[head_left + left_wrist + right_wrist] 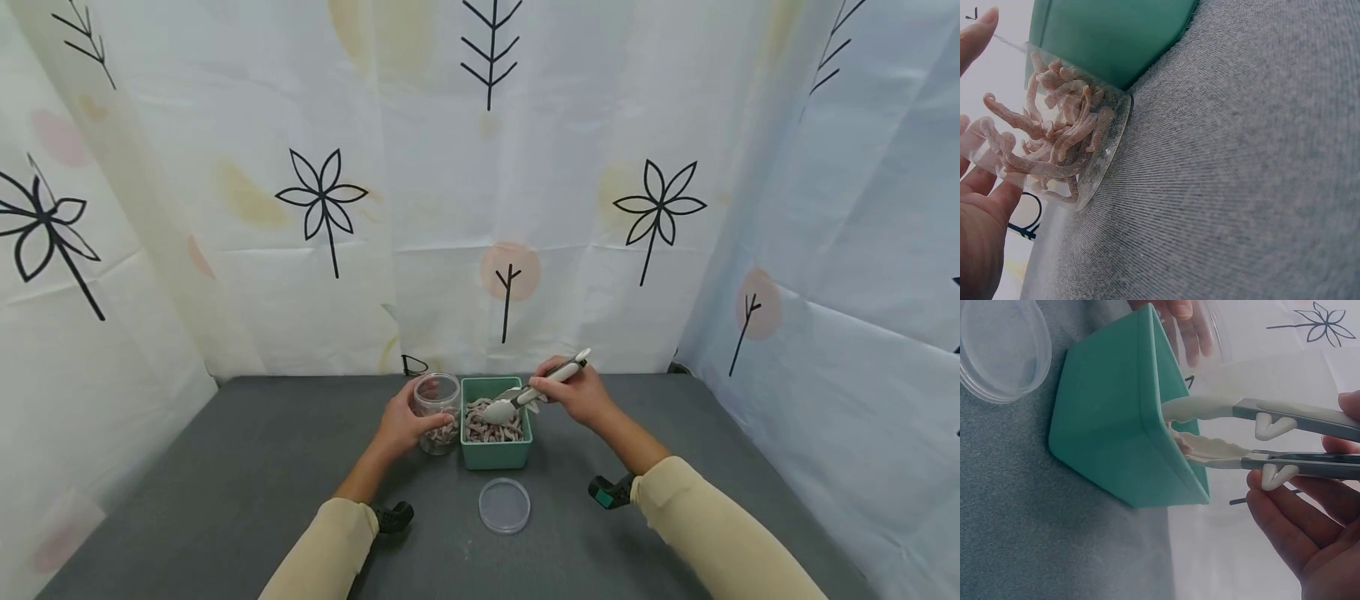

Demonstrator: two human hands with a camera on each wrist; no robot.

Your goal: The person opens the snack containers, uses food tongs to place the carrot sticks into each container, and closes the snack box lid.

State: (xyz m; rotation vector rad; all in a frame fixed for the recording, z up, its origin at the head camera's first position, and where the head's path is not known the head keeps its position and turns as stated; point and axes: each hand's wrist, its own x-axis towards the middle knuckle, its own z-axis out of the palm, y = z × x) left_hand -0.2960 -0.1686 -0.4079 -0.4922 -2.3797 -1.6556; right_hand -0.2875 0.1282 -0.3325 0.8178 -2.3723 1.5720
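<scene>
Twisted strips (491,432): could be dropped between bin and jar if they are pinched too loosely by the tongs (498,412).
Clear jar (438,404): could be tipped if its rim is knocked by the tongs.
Strips' look: pinkish-grey, curled, seemingly powder-dusted; heaped in the green bin (495,456), with others held in the jar just beside it.
Left grip (401,426): wrapped around the jar.
Right grip (577,396): clasped around the tongs.

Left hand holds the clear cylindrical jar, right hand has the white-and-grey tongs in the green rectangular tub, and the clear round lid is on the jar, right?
No, the lid is off the jar, lying on the dark grey tabletop on the near side of the tub, as the head view shows. The rest stands.
</scene>
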